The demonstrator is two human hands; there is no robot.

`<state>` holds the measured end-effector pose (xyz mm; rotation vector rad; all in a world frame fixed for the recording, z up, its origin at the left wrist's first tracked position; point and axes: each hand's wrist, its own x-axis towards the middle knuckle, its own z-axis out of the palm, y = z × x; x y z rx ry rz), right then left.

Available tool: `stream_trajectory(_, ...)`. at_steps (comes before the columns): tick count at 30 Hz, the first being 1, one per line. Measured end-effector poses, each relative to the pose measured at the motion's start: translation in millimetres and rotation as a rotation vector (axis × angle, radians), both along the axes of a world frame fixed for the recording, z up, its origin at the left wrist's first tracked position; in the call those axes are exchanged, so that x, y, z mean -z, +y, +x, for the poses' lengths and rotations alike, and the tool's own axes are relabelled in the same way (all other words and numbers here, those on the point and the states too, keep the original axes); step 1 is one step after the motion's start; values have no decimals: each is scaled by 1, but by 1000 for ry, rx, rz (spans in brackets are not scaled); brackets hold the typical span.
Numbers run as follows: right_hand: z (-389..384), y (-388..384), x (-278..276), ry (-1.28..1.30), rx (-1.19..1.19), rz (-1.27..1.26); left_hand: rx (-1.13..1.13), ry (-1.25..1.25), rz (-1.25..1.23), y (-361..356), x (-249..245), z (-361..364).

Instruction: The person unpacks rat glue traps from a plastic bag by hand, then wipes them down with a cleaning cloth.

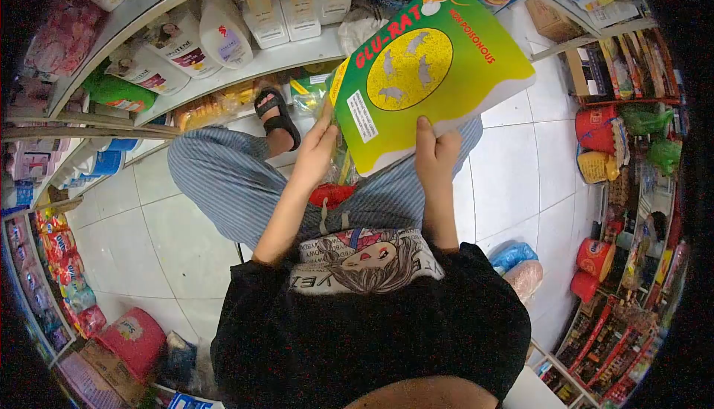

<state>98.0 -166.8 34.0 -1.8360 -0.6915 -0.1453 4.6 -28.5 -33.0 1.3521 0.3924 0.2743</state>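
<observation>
A large green and yellow board marked GLU-RAT (pixel 461 59) is held up over the person's lap, its printed side facing the camera. My left hand (pixel 317 149) closes on its left edge. At the bottom edge my right hand (pixel 436 149) grips the board, with the thumb on the front and the other fingers partly hidden behind it. Under the board's left edge, clear plastic packaging (pixel 341 165) shows between the legs. Something red (pixel 332 195) lies in the lap, just below it.
A shelf with white Pantene bottles (pixel 178 41) and white boxed items stands in front. A sandaled foot (pixel 277 123) rests near it. Packed shelves line both sides. On the tiled floor are a pink tub (pixel 134 340), lower left, and a blue bag (pixel 513 255), right.
</observation>
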Motion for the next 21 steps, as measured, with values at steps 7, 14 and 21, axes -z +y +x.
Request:
stream_trajectory(7, -2, 2, 19, -53, -18, -63, -51, 37, -70, -6, 9, 1)
stream_trajectory(14, -2, 7, 23, 23, -23, -79, -187, 35, -220, -15, 16, 6)
stream_trajectory(21, -8, 13, 27, 60, 6, -73, -301, 33, -353, -27, 11, 14)
